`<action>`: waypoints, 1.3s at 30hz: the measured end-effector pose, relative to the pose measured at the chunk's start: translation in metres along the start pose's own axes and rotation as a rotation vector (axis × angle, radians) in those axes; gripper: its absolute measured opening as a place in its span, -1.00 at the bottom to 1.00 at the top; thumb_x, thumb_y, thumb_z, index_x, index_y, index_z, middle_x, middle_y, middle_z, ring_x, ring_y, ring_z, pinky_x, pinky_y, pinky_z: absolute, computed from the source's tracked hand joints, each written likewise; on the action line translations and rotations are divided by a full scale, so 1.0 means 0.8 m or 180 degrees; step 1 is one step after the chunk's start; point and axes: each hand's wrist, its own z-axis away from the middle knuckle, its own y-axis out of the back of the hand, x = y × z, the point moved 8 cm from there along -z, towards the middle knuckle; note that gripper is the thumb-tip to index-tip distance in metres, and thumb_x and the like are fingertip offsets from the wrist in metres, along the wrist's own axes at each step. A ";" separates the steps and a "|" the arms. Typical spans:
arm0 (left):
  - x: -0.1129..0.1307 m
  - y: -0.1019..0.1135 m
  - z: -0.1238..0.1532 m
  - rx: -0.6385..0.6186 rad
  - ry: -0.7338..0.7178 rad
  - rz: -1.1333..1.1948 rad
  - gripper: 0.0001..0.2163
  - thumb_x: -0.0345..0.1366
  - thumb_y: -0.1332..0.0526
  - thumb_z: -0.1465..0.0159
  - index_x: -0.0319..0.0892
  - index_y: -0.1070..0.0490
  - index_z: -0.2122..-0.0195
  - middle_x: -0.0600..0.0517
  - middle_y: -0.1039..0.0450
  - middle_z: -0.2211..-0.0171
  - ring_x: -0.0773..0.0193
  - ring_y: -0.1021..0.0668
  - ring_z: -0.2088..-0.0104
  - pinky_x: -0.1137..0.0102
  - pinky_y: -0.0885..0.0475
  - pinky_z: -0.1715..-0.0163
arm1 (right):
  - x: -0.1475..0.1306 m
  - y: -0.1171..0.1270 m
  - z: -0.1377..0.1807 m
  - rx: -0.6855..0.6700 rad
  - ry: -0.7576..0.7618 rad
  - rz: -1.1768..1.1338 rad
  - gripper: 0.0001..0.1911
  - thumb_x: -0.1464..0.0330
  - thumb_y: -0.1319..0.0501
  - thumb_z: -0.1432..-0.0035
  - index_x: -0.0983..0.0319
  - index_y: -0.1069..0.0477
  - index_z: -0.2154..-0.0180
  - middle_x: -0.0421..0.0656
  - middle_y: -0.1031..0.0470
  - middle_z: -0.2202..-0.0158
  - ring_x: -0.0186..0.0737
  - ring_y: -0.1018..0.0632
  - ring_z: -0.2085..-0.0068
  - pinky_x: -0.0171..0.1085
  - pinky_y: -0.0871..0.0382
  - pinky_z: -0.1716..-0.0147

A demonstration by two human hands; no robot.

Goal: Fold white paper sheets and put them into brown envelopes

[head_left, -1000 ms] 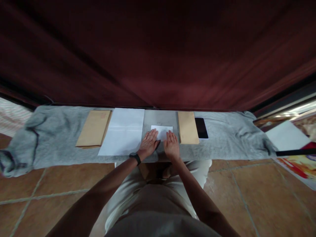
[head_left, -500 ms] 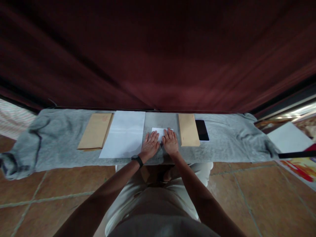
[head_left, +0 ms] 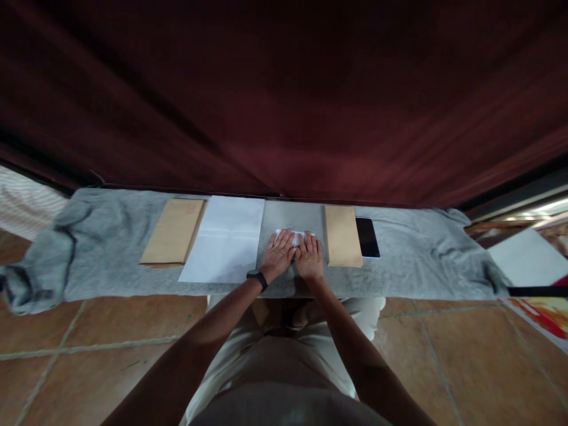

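Observation:
A small piece of folded white paper (head_left: 298, 238) lies on the grey cloth in front of me, mostly covered by my hands. My left hand (head_left: 277, 255) rests flat on its left part, fingers stretched out and pointing away from me. On the right part lies my right hand (head_left: 309, 258), also flat, with its fingers slightly spread. The two thumbs come close together over the paper's near side. Left of my hands is a stack of large white sheets (head_left: 226, 242) with a crease across it. To the right sits a stack of brown envelopes (head_left: 343, 236).
Another stack of brown envelopes (head_left: 172, 232) lies at the left of the white sheets. A dark-screened phone (head_left: 368, 238) is partly beneath the right envelopes. Grey cloth (head_left: 417, 254) covers the narrow table. A dark red curtain (head_left: 284, 118) hangs behind it.
My left hand has slid a little right and forward over the small paper, bringing the hands closer together. More of the paper is covered now. The camera view has tilted slightly.

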 end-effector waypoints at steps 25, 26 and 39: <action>-0.030 0.004 0.063 0.0537 0.0898 0.0071 -0.48 -0.34 0.10 -0.45 -0.38 -0.04 -0.41 -0.29 -0.12 -0.41 -0.01 -0.14 -0.44 0.01 -0.21 -0.35 | 0.016 0.011 0.024 0.0248 -0.0161 0.0031 -0.43 0.26 0.11 -0.49 0.37 -0.15 -0.39 0.13 -0.18 -0.40 0.12 -0.28 -0.36 0.09 -0.14 -0.31; -0.029 0.004 0.065 0.0530 0.0924 0.0084 -0.48 -0.35 0.10 -0.44 -0.39 -0.05 -0.41 -0.30 -0.11 -0.41 -0.02 -0.14 -0.44 0.01 -0.21 -0.35 | 0.017 0.010 0.024 0.0239 -0.0169 0.0034 -0.43 0.26 0.11 -0.49 0.37 -0.15 -0.39 0.13 -0.17 -0.41 0.12 -0.28 -0.36 0.09 -0.14 -0.32; 0.022 0.024 0.085 0.0223 0.0337 -0.0015 -0.48 -0.19 0.02 -0.47 -0.24 -0.11 -0.42 -0.10 -0.02 -0.46 0.02 -0.03 -0.47 0.01 -0.03 -0.42 | 0.017 0.009 0.024 0.0216 -0.0178 -0.0068 -0.43 0.26 0.10 -0.48 0.34 -0.13 -0.40 0.14 -0.17 -0.41 0.08 -0.24 -0.38 0.11 -0.13 -0.31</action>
